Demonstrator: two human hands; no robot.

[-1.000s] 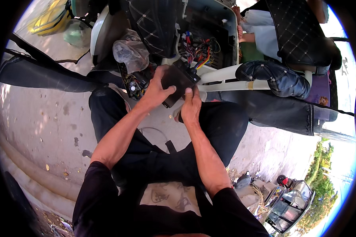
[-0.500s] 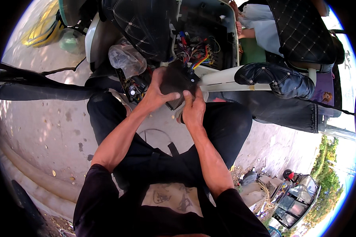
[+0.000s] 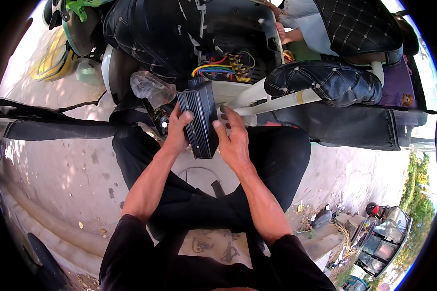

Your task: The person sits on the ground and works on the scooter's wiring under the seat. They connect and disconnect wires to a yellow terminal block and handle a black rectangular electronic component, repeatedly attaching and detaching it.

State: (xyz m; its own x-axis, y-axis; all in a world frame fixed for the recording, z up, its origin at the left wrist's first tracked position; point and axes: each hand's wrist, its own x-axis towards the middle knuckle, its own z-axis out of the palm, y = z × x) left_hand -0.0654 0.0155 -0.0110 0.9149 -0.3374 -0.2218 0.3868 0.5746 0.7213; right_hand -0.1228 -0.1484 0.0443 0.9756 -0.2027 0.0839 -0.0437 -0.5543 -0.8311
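Observation:
I hold a black ribbed rectangular box (image 3: 199, 119) upright between both hands, in front of an opened scooter body. My left hand (image 3: 176, 131) grips its left edge with the thumb over the front. On the box's right edge rests my right hand (image 3: 234, 138), fingers spread along it. Coloured wires (image 3: 223, 65) run from the top of the box into the scooter's open compartment (image 3: 238, 34).
A quilted black seat (image 3: 145, 34) is tipped up at the upper left, and a crumpled clear plastic bag (image 3: 150, 87) hangs beside the box. Another quilted black pad (image 3: 325, 80) lies to the right. Someone's foot (image 3: 284, 34) shows at the top. Concrete ground (image 3: 58, 160) spreads left.
The box has come out from low against the scooter and now stands upright, fully in view between my hands. My view has shifted closer to the open compartment.

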